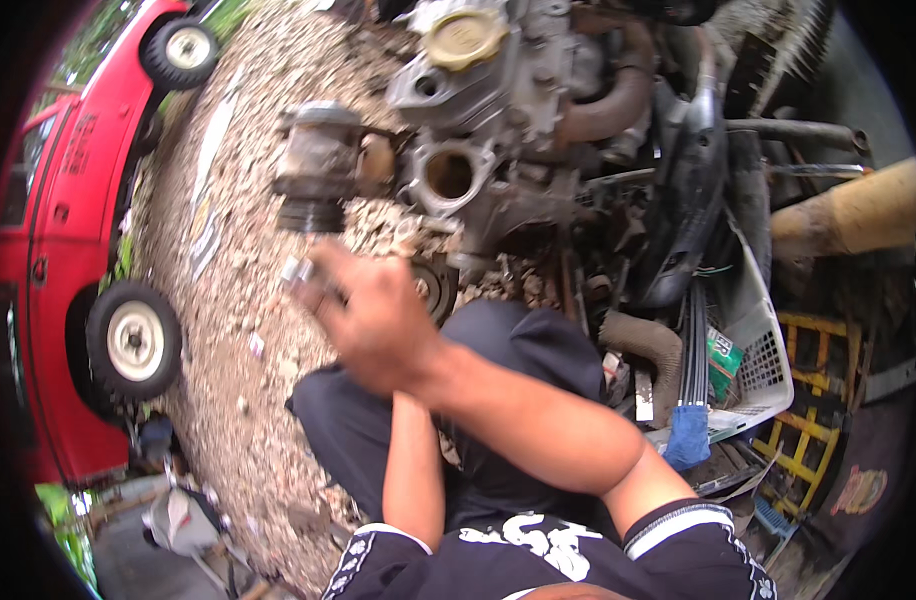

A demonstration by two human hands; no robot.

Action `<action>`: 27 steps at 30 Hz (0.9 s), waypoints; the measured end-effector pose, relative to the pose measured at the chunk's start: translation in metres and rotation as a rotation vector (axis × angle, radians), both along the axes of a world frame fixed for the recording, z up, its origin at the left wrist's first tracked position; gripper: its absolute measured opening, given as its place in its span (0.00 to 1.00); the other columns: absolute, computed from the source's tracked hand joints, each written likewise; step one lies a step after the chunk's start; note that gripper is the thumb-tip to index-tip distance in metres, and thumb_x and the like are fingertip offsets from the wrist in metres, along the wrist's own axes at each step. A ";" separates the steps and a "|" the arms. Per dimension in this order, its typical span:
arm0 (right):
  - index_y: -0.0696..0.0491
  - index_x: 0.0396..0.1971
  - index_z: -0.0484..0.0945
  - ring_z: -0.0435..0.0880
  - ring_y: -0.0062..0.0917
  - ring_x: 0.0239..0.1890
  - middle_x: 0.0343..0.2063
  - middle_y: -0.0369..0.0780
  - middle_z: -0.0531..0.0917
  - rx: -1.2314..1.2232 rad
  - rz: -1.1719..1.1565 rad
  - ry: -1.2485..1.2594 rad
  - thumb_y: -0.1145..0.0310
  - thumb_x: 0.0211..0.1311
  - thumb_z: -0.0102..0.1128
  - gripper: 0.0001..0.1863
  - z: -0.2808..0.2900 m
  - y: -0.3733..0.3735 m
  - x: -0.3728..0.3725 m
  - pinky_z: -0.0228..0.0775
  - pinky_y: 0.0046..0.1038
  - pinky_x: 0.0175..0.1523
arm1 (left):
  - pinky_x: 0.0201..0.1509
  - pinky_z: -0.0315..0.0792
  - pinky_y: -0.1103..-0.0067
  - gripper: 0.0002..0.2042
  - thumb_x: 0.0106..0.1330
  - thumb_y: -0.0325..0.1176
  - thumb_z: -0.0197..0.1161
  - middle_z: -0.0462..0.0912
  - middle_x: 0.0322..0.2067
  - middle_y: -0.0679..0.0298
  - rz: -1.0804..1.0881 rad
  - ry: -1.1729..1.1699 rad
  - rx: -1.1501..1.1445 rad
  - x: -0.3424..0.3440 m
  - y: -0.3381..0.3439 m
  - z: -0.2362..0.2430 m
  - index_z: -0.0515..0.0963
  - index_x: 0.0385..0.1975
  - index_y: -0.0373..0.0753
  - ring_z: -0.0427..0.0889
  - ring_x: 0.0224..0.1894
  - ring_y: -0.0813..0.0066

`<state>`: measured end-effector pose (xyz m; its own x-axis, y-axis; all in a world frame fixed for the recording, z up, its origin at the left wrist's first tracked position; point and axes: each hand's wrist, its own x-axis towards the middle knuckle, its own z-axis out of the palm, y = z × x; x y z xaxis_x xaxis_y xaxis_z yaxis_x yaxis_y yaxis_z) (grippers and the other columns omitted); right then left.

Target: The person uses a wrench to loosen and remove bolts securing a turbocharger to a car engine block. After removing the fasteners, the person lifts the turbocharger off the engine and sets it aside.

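Note:
My right hand (368, 315) reaches across my body to the left, its fingers closed round a small silvery metal piece (297, 270); motion blurs it. My left forearm (414, 460) runs up beneath the right wrist, and the left hand is hidden behind it. Just beyond the fingers is a grimy, rounded metal engine part (323, 150) with a dark ribbed end. To its right stands an engine (518, 110) with a yellowish round cap (466, 38) on top and a round open port (450, 175) in its side. A dark round disc (433, 285) shows beside my right hand.
At the left a red vehicle (73, 230) stands on gravelly ground (248, 390). To my right a pale plastic crate (773, 370) holds pipes and metal parts. Beyond it are a thick yellow-tan pole (848, 215) and a yellow slatted frame (803, 400). My bent knees (508, 350) lie below the engine.

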<state>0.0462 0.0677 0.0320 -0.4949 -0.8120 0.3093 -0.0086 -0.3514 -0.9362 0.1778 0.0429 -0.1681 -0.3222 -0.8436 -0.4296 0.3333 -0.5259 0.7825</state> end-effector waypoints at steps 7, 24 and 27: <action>0.57 0.34 0.83 0.71 0.18 0.23 0.19 0.34 0.76 0.007 0.013 -0.195 0.51 0.78 0.54 0.23 -0.008 -0.012 -0.013 0.62 0.27 0.29 | 0.66 0.76 0.56 0.20 0.62 0.24 0.55 0.84 0.49 0.49 0.161 -0.002 -0.079 0.078 -0.027 0.078 0.74 0.55 0.25 0.85 0.53 0.54; 0.49 0.36 0.66 0.54 0.12 0.11 0.18 0.32 0.68 0.000 0.652 -0.886 0.57 0.84 0.40 0.14 0.047 0.055 0.020 0.42 0.17 0.15 | 0.63 0.79 0.59 0.18 0.61 0.24 0.57 0.83 0.46 0.53 0.498 -0.003 0.019 0.184 -0.078 0.064 0.74 0.52 0.26 0.85 0.50 0.61; 0.48 0.36 0.66 0.54 0.11 0.09 0.17 0.32 0.69 -0.107 0.598 -0.650 0.64 0.81 0.46 0.09 0.041 0.058 0.041 0.40 0.17 0.12 | 0.62 0.80 0.59 0.20 0.63 0.26 0.60 0.84 0.48 0.54 0.515 -0.020 -0.026 0.201 -0.060 0.078 0.75 0.56 0.29 0.86 0.50 0.62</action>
